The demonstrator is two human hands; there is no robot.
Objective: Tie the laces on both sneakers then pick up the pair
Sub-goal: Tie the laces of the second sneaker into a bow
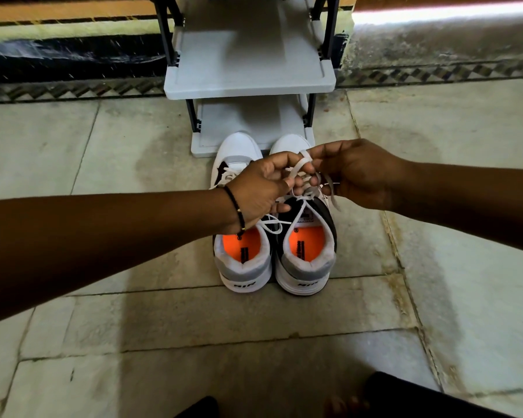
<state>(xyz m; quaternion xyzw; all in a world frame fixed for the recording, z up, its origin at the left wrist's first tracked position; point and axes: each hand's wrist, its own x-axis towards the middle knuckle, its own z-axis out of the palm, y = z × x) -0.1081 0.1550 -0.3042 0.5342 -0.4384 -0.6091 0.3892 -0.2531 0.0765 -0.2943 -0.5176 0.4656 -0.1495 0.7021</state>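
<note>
Two white, grey and black sneakers with orange insoles stand side by side on the floor, heels toward me: the left sneaker and the right sneaker. Above the right sneaker's tongue, my left hand and my right hand meet, both pinching its white lace, which loops between the fingertips. A free lace end hangs below my right hand. A white lace lies over the left sneaker's opening; my left wrist covers the rest of it.
A white plastic shoe rack with dark posts stands just beyond the sneakers' toes, against a patterned wall base. Stone floor tiles surround the shoes. Dark shapes, likely my legs, show at the bottom edge.
</note>
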